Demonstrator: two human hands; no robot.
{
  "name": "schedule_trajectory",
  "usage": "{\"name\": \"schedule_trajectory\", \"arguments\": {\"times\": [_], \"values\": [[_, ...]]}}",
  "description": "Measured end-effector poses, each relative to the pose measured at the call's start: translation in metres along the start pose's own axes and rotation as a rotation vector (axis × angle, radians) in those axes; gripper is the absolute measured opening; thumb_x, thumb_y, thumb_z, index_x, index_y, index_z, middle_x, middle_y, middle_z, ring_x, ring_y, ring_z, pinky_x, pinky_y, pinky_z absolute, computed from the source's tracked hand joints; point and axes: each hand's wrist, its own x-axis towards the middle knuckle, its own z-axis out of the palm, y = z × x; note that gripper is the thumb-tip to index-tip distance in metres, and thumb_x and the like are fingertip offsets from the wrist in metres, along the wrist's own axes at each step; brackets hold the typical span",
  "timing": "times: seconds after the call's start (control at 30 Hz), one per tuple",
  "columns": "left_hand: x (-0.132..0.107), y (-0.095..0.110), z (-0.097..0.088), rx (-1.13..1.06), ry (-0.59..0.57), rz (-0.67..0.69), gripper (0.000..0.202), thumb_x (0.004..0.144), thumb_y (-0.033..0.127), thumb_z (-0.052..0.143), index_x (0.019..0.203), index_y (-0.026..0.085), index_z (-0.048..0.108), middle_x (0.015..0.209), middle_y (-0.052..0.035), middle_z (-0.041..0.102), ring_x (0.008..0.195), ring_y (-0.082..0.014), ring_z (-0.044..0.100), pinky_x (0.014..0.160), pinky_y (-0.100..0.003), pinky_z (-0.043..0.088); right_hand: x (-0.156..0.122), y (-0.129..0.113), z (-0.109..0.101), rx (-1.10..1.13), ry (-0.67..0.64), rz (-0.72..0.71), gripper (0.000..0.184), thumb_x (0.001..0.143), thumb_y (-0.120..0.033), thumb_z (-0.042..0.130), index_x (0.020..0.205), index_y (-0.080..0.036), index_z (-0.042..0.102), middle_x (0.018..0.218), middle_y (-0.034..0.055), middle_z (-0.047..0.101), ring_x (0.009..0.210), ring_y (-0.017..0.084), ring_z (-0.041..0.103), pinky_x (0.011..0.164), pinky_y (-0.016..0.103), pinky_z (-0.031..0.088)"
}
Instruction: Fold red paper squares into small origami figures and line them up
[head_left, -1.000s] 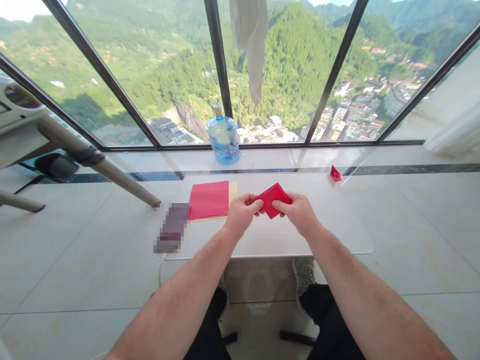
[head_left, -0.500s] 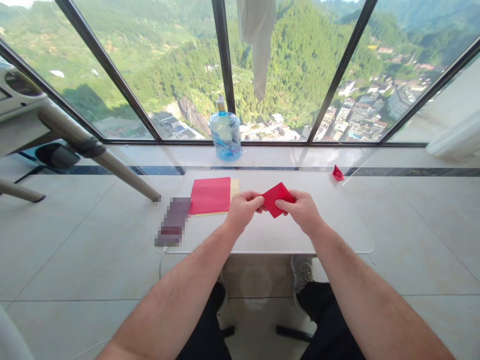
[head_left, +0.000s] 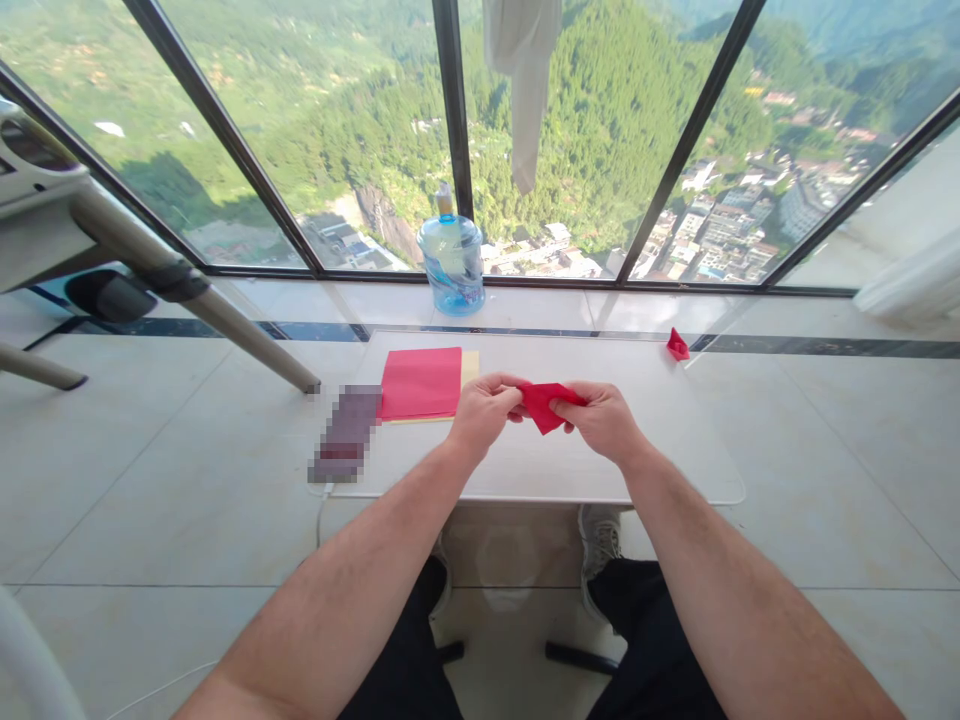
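Note:
Between my two hands, above the white table [head_left: 555, 470], is a small folded piece of red paper [head_left: 549, 408]. My left hand [head_left: 491, 405] pinches its left corner between thumb and fingers. From the other side my right hand [head_left: 596, 415] grips it, thumb lying across the front face. Part of the paper is hidden behind the fingers. To the left of my left hand lies a stack of red paper sheets [head_left: 422, 383], with yellow sheets [head_left: 470, 367] showing beneath. A small folded red paper piece [head_left: 677, 345] sits at the table's far right corner.
A phone-like object, blurred out [head_left: 346, 435], lies at the table's left edge with a white cable [head_left: 320, 515]. Behind the table stands a blue water jug [head_left: 453, 265] by the window. A grey metal leg [head_left: 247, 335] slants in at left.
The red paper between my hands has gone from a diamond outline with a raised top corner to a lower, flatter-topped shape. Both hands stay nearly in place.

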Motion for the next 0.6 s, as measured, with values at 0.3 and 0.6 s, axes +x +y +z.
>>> {"name": "schedule_trajectory", "arguments": {"times": [0.3, 0.6], "values": [[-0.0016, 0.0014, -0.0016, -0.077, 0.001, -0.005, 0.017, 0.065, 0.019, 0.065, 0.080, 0.015, 0.071, 0.063, -0.0035, 0.072, 0.058, -0.0151, 0.068, 0.055, -0.024, 0.051, 0.0014, 0.0032, 0.0006, 0.081, -0.004, -0.056, 0.027, 0.076, -0.027, 0.070, 0.100, -0.024, 0.082, 0.081, 0.0040, 0.077, 0.062, 0.015, 0.060, 0.054, 0.029, 0.049], [-0.0046, 0.0068, -0.0048, -0.114, -0.038, -0.025, 0.016, 0.066, 0.018, 0.067, 0.080, 0.014, 0.072, 0.067, -0.0053, 0.073, 0.064, -0.0168, 0.070, 0.059, -0.026, 0.054, 0.0006, -0.0021, -0.0006, 0.093, -0.009, -0.077, 0.034, 0.068, -0.015, 0.060, 0.091, -0.024, 0.083, 0.077, 0.0024, 0.076, 0.061, 0.014, 0.059, 0.059, 0.029, 0.050]]}}
